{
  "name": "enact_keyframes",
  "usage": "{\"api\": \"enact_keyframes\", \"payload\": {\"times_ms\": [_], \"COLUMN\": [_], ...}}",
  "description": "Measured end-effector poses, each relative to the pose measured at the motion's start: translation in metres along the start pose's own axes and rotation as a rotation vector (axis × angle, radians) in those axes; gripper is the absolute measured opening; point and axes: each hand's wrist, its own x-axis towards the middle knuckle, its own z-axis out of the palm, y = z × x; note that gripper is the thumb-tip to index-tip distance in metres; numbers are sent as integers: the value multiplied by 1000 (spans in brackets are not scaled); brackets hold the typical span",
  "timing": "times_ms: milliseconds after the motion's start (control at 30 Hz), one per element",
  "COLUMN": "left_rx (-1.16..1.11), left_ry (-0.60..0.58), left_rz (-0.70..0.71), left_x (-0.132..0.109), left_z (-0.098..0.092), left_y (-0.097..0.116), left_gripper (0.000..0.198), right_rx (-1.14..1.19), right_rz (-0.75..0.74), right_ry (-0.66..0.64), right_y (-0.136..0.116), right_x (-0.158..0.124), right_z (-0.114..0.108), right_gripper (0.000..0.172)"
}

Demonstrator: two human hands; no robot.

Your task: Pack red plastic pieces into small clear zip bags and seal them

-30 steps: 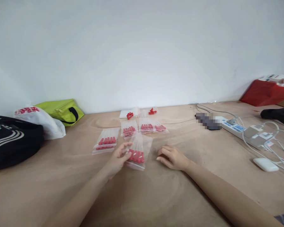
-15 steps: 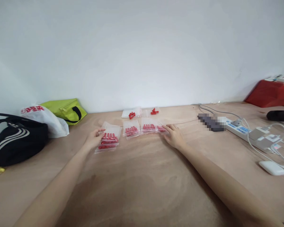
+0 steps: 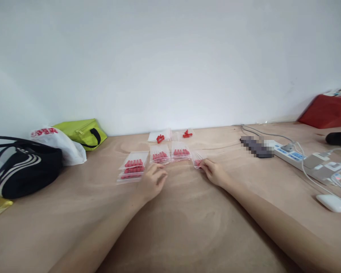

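Observation:
My right hand (image 3: pixel 214 172) pinches the near edge of a clear zip bag (image 3: pixel 197 159) with red pieces in it. Over the table, just in front of the middle bags, my left hand (image 3: pixel 153 182) is held with fingers curved and apart, nothing in it. To its left lies a stack of overlapping zip bags (image 3: pixel 134 163), each with a row of small red peg-like pieces. Two more filled bags, one on the left (image 3: pixel 159 154) and one on the right (image 3: pixel 180 151), lie side by side between my hands. The exact kind of the red pieces is too small to tell.
Loose red pieces (image 3: pixel 160 138) rest on white bags near the wall, with a second little pile (image 3: pixel 187 134) beside them. At left are a black bag (image 3: pixel 28 167), a white plastic bag (image 3: pixel 65 148) and a lime pouch (image 3: pixel 82 132). A power strip (image 3: pixel 290 155) with cables stands right.
My left hand has let go of the bag stack and moved right, toward the middle. My right hand has drawn its bag slightly toward me, apart from the neighbouring bag.

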Motion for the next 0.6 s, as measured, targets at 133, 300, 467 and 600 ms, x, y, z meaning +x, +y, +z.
{"api": "enact_keyframes", "payload": {"times_ms": [133,300,467,600], "left_rx": [-101,-152,-161,-118], "left_ry": [-124,-163,-173,-259], "left_rz": [105,219,329,360], "left_x": [-5,-1,14,30], "left_z": [17,31,48,67], "left_y": [26,43,48,50], "left_gripper": [13,25,23,22], "right_rx": [191,246,173,114], "right_rz": [-7,-36,-55,-19], "right_ry": [-126,-149,-151,-142], "right_y": [-28,-52,-57,-45], "right_x": [-26,-27,-22,-30], "right_z": [-17,-10,-2,-13], "right_gripper": [20,20,17,15]}}
